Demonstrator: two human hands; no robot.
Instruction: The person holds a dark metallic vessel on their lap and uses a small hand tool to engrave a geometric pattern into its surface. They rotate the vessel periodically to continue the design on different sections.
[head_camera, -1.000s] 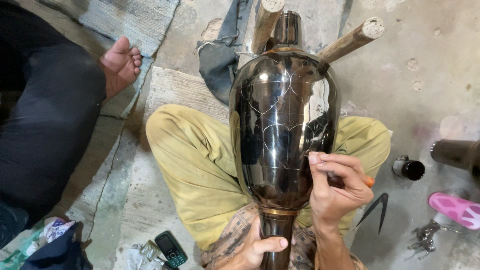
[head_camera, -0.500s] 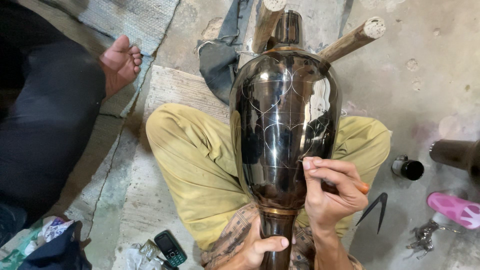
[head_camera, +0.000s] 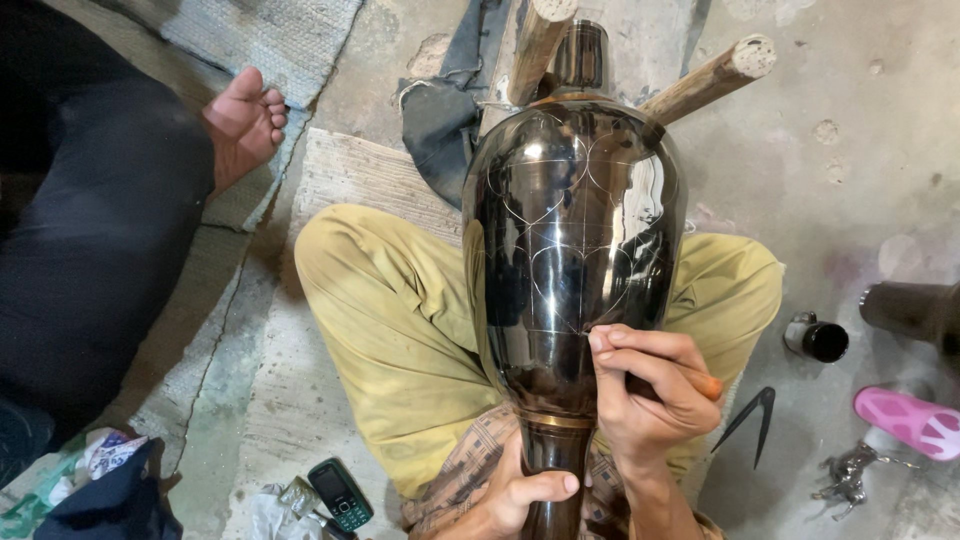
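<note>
A large shiny black metal vase (head_camera: 560, 250) lies across my lap, its mouth resting on two wooden sticks (head_camera: 705, 80) at the far end. Thin scratched lines form heart-like shapes on its body. My right hand (head_camera: 645, 400) presses against the lower right of the body and grips a small engraving tool with an orange handle (head_camera: 708, 385), its tip at the scratched lines. My left hand (head_camera: 525, 495) wraps around the vase's narrow dark neck (head_camera: 555, 470) near the bottom of the view. My legs in olive trousers (head_camera: 385, 320) are crossed under the vase.
Another person sits at the left in dark trousers, a bare foot (head_camera: 240, 125) on a grey mat. A mobile phone (head_camera: 340, 495) lies by my left knee. On the concrete at right are a small dark cup (head_camera: 818, 338), a metal divider (head_camera: 748, 420), a pink slipper (head_camera: 910, 420) and a dark cylinder (head_camera: 915, 310).
My right hand has slid a little to the left along the vase's lower body with the tool. The left hand stays on the neck.
</note>
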